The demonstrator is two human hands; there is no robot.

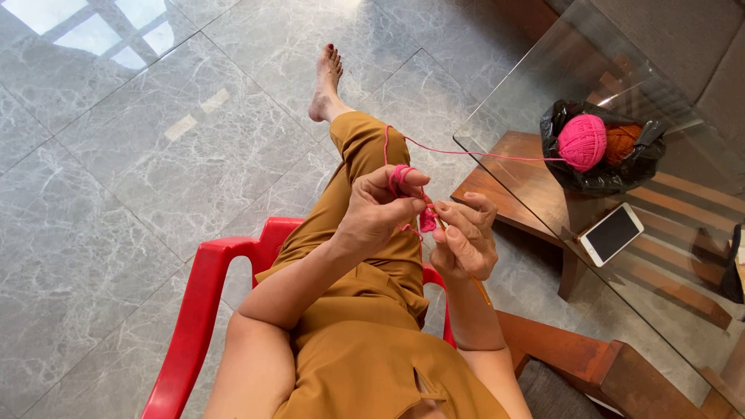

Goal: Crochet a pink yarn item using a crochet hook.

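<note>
Crochet mid-stitch: left hand with fingers closed around looped pink yarn, right hand pinching hook at small pink piece, likely needing another yarn-over; ball on glass tabletop, far right.

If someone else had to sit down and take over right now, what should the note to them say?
Left hand: raised over the lap, pink yarn strand wound round its fingers, pinching the small pink crochet piece.
Right hand: grip closed on a thin crochet hook, tip at the piece.
Yarn runs from the left hand to the pink yarn ball, which sits with an orange ball in a black bag on the glass table. A white phone lies beside the bag.
Done: only a small bit of crochet exists.
Left: most of the ball remains unused.
</note>
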